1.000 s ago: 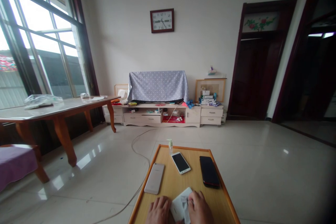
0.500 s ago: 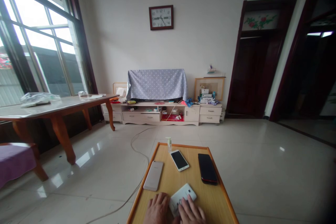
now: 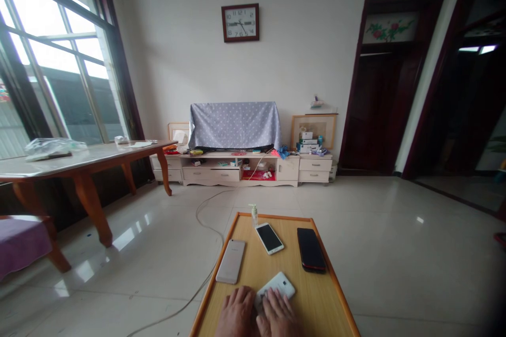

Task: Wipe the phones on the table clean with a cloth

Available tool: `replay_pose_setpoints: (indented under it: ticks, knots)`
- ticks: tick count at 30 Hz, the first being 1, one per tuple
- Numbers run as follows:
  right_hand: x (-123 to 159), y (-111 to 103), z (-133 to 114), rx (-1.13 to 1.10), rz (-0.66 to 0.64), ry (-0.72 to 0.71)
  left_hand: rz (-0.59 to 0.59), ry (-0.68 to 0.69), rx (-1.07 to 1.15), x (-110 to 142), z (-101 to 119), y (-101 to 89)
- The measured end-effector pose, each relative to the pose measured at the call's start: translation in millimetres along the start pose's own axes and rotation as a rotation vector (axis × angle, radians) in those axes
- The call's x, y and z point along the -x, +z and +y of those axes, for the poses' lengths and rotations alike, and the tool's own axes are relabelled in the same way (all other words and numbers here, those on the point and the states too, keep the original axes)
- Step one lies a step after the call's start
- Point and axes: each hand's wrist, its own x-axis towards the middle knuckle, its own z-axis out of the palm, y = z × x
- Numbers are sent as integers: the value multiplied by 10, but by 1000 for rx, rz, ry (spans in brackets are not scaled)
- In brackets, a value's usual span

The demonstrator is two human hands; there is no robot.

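Note:
A small wooden table stands right before me. A white phone lies face down near its front edge. My left hand rests beside the phone's left end with fingers together, touching it. My right hand lies flat over the phone's near half, fingers stretched out on its back. Farther back lie a pink-backed phone, a white phone with a dark screen and a black phone. A small pump bottle stands at the far edge.
A long wooden table stands at the left by the window. A purple-cushioned stool sits at the near left. A cable runs over the tiled floor. A cloth-covered TV tops a low cabinet at the far wall. Dark doorways open at the right.
A white cloth seen on the phone a second ago is no longer visible. My right hand has spread flat over the phone. The view has tilted slightly.

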Motion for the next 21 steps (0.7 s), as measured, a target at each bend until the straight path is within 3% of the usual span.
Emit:
replay_pose_setpoints:
  ticks: [2, 5, 11, 13, 16, 19, 21]
  knots:
    - [-139, -162, 185, 31, -74, -9, 44, 8, 29, 34, 45, -19]
    - [-266, -258, 281, 115, -105, 123, 83, 24, 60, 60, 67, -24]
    - [-26, 189, -108, 17, -45, 28, 30, 35, 57, -7, -77, 65]
    - [-2, 221, -145, -13, -27, 8, 10, 22, 50, -17, -91, 75]
    - [-150, 16, -47, -46, -120, -38, 41, 7, 52, 6, -41, 49]
    - [-361, -227, 33, 19, -184, 85, 77, 23, 64, 43, 24, 0]
    - [-420, -259, 1, 56, -193, 153, 69, 29, 60, 49, 31, -18]
